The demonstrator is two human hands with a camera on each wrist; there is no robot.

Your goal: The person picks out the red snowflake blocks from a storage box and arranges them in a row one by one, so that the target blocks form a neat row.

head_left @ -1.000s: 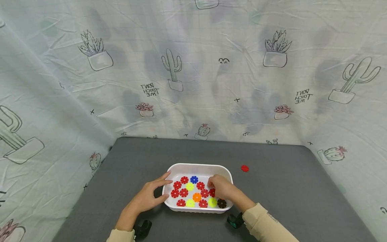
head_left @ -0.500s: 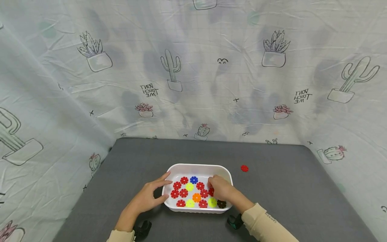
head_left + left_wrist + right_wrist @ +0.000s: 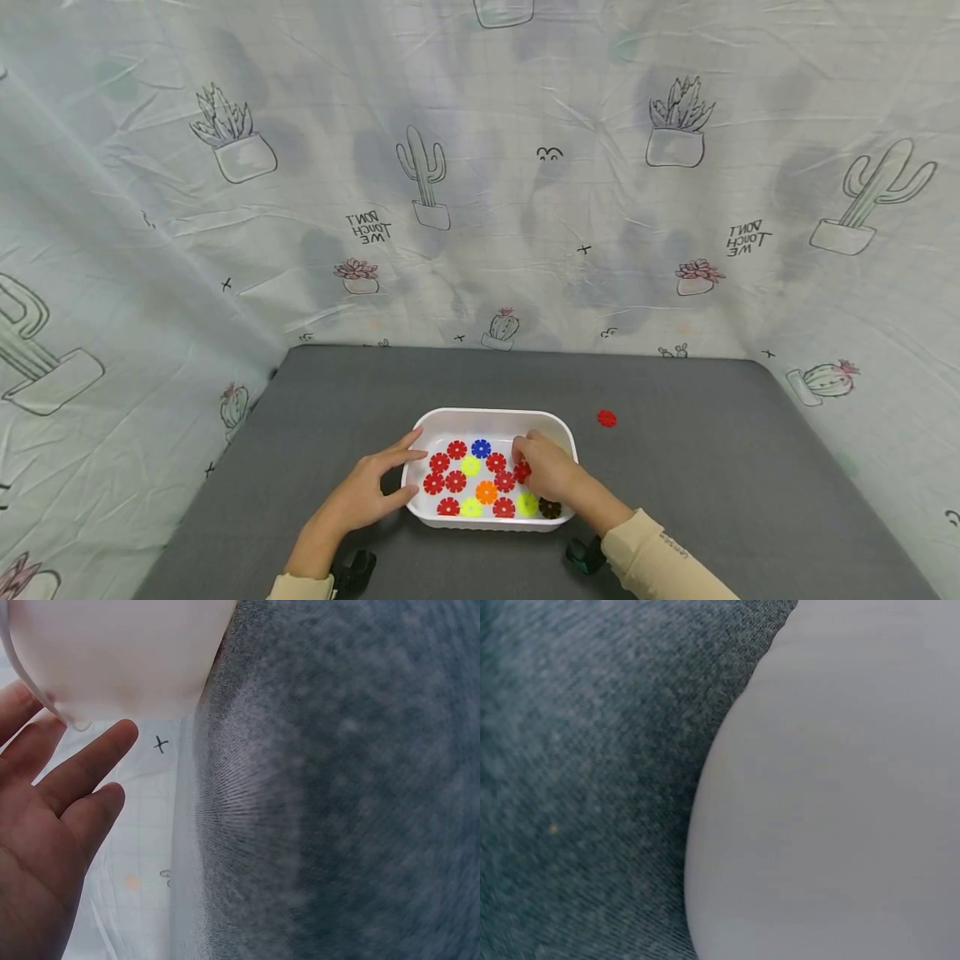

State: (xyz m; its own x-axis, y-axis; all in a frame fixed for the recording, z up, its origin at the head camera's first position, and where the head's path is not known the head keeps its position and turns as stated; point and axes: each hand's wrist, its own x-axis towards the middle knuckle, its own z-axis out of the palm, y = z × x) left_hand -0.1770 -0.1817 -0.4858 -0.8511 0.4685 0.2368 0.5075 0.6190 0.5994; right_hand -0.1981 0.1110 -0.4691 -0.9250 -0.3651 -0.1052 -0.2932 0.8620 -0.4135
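A white plastic tray (image 3: 491,523) stands on the table, with several notched flower-shaped plastic discs spread over its floor. Red ones are most numerous; a blue disc (image 3: 481,449), an orange disc (image 3: 486,492), yellow-green discs and a dark brown disc (image 3: 550,507) lie among them. My left hand (image 3: 367,487) rests its spread fingers and thumb on the tray's left end; the left wrist view shows straight fingers (image 3: 90,765) beside its wall. Inside the tray's right side, my right hand (image 3: 551,471) curls its fingers at a partly hidden red disc (image 3: 522,472). Its fingertips are hidden.
One loose red disc (image 3: 607,418) lies on the grey table (image 3: 712,467), behind and right of the tray. A white cloth (image 3: 480,183) printed with cacti hangs at the back and sides. The right wrist view holds only the tray's wall (image 3: 825,795) and grey cloth.
The right hand has shifted slightly left inside the tray, and the red disc at its fingers has moved slightly toward the back. The left hand keeps its place on the rim.
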